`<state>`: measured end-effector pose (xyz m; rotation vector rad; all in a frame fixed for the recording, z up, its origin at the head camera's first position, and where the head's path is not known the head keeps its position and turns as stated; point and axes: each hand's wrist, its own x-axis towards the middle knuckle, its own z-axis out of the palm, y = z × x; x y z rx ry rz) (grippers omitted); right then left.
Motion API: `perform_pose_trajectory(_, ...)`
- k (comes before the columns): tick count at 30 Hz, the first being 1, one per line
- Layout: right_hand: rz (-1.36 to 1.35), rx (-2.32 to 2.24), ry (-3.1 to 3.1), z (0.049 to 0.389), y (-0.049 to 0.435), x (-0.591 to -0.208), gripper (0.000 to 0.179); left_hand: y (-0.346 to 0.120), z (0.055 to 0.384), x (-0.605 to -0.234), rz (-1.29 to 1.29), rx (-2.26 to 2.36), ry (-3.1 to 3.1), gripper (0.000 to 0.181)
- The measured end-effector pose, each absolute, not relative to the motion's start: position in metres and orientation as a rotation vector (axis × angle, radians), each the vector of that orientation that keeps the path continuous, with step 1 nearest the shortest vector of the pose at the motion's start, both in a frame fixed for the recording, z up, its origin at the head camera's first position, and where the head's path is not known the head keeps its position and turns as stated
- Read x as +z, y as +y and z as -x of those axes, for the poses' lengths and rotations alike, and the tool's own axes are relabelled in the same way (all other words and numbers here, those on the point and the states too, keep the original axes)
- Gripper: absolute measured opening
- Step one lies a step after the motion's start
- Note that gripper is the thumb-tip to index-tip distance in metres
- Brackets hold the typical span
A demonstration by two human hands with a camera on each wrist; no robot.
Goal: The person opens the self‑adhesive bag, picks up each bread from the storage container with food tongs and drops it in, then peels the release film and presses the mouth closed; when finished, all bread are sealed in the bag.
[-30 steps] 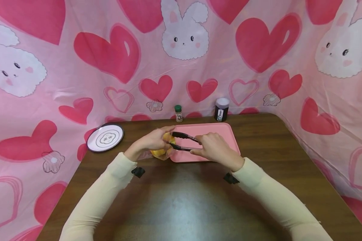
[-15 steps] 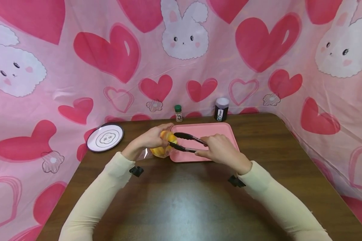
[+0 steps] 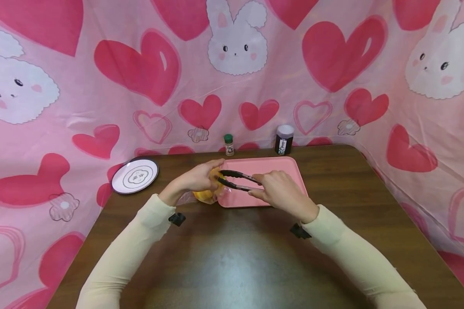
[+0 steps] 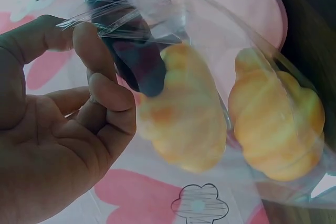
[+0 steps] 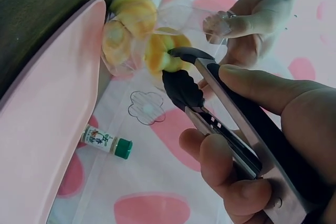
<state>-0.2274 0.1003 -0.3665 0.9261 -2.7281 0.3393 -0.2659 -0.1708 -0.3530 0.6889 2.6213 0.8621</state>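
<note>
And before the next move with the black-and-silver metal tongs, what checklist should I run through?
1. Left hand holding the clear plastic bag: ok, pinched at its edge.
2. Right hand gripping the black-and-silver metal tongs: ok.
3. Tong tips at a golden, ridged bread roll: ok.
4. Firm clamp on that bread roll: cannot tell.
5. Bread roll out of the bag: not ok, it is inside.
6. Rectangular pink tray close to the bag: ok, right beside it.
</note>
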Motion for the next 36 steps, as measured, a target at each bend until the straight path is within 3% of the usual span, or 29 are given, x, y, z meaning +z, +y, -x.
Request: perform_pose_trajectory(36, -0.883, 0.285, -2.686, 0.235, 0.087, -0.377, 0.041, -0.178, 0.271, -0.357, -0.72, 0.921, 2.655, 0.082)
